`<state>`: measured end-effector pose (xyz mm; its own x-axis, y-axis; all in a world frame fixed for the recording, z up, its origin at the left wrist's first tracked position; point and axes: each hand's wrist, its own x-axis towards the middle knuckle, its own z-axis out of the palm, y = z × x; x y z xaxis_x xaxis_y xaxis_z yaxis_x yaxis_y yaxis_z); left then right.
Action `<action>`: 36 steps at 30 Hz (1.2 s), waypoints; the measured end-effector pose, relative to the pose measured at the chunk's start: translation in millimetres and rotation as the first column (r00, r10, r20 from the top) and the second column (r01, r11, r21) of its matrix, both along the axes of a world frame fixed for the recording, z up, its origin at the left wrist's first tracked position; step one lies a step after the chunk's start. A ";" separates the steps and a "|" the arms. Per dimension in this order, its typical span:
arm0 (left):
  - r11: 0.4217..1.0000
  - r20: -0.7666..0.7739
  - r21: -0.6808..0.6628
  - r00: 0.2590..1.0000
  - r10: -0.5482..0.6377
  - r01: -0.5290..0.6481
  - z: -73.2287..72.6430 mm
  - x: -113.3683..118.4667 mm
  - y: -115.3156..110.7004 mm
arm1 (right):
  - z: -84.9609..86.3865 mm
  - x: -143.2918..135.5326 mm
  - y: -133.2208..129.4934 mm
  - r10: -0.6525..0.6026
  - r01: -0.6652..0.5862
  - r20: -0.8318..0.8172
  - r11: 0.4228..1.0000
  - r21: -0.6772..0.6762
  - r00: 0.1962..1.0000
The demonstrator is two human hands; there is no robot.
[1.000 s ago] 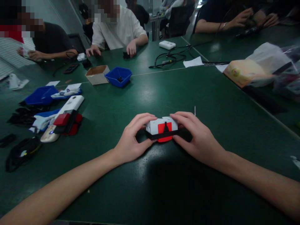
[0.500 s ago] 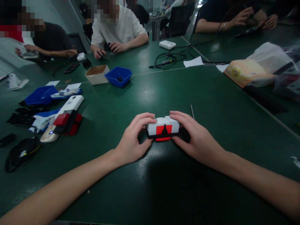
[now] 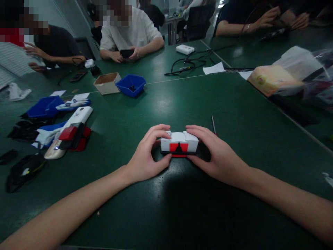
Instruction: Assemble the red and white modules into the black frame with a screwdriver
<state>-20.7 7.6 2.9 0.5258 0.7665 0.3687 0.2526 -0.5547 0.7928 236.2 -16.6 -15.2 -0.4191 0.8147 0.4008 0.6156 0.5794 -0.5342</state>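
Two sets of fingers (image 3: 159,133) hold the white-and-red device (image 3: 179,141) between them.

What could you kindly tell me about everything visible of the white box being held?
The white box looks like hard plastic, its top uneven. On the near side is a red patch with a black shape; a black strip runs along the bottom edge, with a red piece beneath. It is held nearly level between the left grip and right grip, which touch its ends and partly hide them. Whether it touches the table is unclear.
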 end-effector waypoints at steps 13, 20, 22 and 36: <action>0.977 -0.155 0.215 0.988 0.020 0.014 5.5 -0.1 -3.3 | -0.7 -0.1 -0.9 -0.013 0.012 0.049 1.000 0.017 0.999; 0.973 -0.127 0.233 0.992 0.028 0.002 4.6 0.8 -3.4 | -0.3 0.7 -1.2 -0.014 0.015 0.036 1.000 -0.026 0.999; 0.968 -0.131 0.252 0.991 0.023 0.011 4.1 0.8 -3.6 | 0.3 0.2 -1.5 -0.012 0.012 0.006 1.000 -0.022 1.000; 0.998 -0.164 -0.011 0.985 -0.059 0.058 3.4 2.3 2.1 | 3.1 0.7 -1.8 0.059 -0.056 -0.018 0.987 0.152 0.998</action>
